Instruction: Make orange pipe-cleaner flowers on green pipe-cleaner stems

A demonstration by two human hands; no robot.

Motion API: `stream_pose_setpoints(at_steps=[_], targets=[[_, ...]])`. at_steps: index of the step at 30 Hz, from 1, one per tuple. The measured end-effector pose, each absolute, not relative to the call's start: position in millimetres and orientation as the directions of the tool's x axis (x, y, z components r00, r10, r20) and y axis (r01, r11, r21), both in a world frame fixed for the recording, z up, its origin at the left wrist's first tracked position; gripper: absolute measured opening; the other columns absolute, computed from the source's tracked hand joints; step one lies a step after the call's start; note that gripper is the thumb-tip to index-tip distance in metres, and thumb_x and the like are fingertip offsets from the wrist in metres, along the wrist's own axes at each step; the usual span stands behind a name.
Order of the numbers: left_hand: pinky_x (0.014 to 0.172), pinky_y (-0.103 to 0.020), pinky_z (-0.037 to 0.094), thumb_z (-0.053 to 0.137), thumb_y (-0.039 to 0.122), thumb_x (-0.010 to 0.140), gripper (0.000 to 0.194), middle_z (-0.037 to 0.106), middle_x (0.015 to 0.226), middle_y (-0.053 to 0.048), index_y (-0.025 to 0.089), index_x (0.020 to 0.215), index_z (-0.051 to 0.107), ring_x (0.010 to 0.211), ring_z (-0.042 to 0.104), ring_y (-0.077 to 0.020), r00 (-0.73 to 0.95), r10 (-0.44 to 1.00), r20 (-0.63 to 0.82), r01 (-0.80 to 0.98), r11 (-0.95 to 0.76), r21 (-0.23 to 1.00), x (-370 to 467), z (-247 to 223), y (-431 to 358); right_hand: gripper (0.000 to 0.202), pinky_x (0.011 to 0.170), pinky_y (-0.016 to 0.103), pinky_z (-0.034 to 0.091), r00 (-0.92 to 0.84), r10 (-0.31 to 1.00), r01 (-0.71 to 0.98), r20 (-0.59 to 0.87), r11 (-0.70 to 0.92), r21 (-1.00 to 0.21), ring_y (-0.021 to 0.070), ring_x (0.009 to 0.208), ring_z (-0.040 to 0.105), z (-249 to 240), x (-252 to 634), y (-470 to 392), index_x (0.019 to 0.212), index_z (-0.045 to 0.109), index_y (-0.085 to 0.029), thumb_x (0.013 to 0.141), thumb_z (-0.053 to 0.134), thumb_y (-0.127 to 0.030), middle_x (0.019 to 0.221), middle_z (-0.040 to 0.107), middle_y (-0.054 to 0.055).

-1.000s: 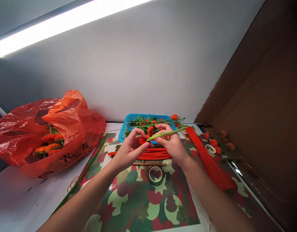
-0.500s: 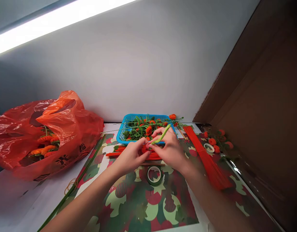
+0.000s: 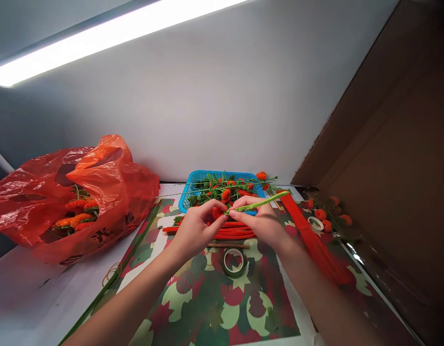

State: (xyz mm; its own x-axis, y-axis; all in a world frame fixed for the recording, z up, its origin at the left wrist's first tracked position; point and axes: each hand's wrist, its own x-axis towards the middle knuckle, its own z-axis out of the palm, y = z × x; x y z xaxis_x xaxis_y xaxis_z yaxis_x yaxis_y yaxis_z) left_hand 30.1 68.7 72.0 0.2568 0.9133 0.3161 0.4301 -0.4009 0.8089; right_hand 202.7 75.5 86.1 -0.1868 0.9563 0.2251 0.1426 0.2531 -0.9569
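Observation:
My left hand (image 3: pixel 196 227) pinches a small orange-red fuzzy flower (image 3: pixel 216 213) between thumb and fingertips, which partly cover it. From the flower a light green stem (image 3: pixel 267 201) stretches out to the right and slightly up. My right hand (image 3: pixel 267 226) is closed on this stem close to the flower, so the two sets of fingertips nearly meet. Beneath both hands lie red fuzzy stems (image 3: pixel 236 231) on a patterned sheet (image 3: pixel 207 307). Nearer to me sits a dark green tape roll (image 3: pixel 245 265) with a pale core.
Behind the hands, a blue basket (image 3: pixel 203 172) holds orange flowers with green stems. A red plastic bag (image 3: pixel 113 187) with more flowers stands left. To the right lie a bundle of red stems (image 3: pixel 308 235), a white ring (image 3: pixel 315 223) and several flowers (image 3: pixel 320 214) beside a cardboard wall (image 3: pixel 387 144).
The green stem has swung from steeply upright to nearly level, pointing right. My right hand has turned and lowered with it. The view has shifted slightly left.

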Motion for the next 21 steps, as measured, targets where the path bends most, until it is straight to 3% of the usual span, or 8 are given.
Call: stream_pose_setpoints(at_steps=[4,8,11,14,17,21], targets=[[0.064,-0.026,0.043,0.059,0.029,0.084,0.012,0.068,0.076,-0.001,0.021,0.081,0.066,0.067,0.058,-0.0149,0.269,0.897,0.351,0.478,-0.441,0.760,29.4,75.1,68.2,0.016,0.070,0.028,0.044,-0.287,0.957,-0.078,-0.038,-0.063,-0.995,0.0138,0.071,0.060,84.5,209.8,83.3,0.066,0.069,-0.018,0.061,0.076,-0.031,0.070,0.067,0.000],[0.077,-0.031,0.047,0.060,0.030,0.083,0.015,0.069,0.093,-0.006,0.021,0.076,0.069,0.087,0.062,-0.0207,0.245,0.880,0.407,0.443,-0.475,0.760,29.5,73.4,68.8,0.020,0.067,0.025,0.042,-0.334,0.921,-0.111,-0.198,-0.247,-0.963,0.0107,0.066,0.058,81.0,214.6,90.9,0.066,0.069,-0.016,0.057,0.080,-0.030,0.066,0.065,-0.001],[0.082,-0.033,0.047,0.060,0.027,0.084,0.014,0.066,0.104,-0.008,0.021,0.074,0.069,0.097,0.060,-0.0220,0.230,0.848,0.477,0.405,-0.529,0.746,29.6,72.9,68.7,0.020,0.066,0.025,0.044,-0.432,0.850,-0.204,-0.302,-0.418,-0.885,0.0122,0.067,0.061,77.8,216.0,94.4,0.068,0.067,-0.016,0.058,0.079,-0.028,0.070,0.066,-0.001],[0.083,-0.033,0.047,0.061,0.026,0.084,0.012,0.066,0.096,-0.007,0.020,0.074,0.067,0.091,0.061,-0.0203,0.229,0.833,0.504,0.316,-0.554,0.770,29.8,73.4,68.8,0.015,0.066,0.027,0.046,-0.558,0.750,-0.278,-0.355,-0.572,-0.772,0.0117,0.065,0.060,74.4,215.7,96.5,0.071,0.065,-0.017,0.062,0.073,-0.025,0.072,0.068,-0.001],[0.079,-0.031,0.049,0.062,0.031,0.083,0.014,0.067,0.092,-0.006,0.019,0.076,0.064,0.087,0.061,-0.0192,0.186,0.885,0.428,0.133,-0.454,0.881,30.1,71.5,70.8,0.014,0.069,0.027,0.047,-0.568,0.760,-0.311,-0.316,-0.554,-0.772,0.0106,0.065,0.059,72.3,212.7,95.8,0.074,0.066,-0.017,0.064,0.072,-0.025,0.072,0.067,-0.001],[0.076,-0.029,0.050,0.065,0.038,0.081,0.021,0.068,0.089,-0.005,0.018,0.080,0.061,0.079,0.062,-0.0164,0.163,0.967,0.196,-0.089,-0.183,0.979,30.3,66.4,75.0,0.017,0.077,0.028,0.046,-0.396,0.913,-0.257,-0.097,-0.211,-0.943,0.0133,0.075,0.063,77.2,207.7,88.8,0.071,0.067,-0.018,0.062,0.077,-0.029,0.074,0.068,-0.001]])
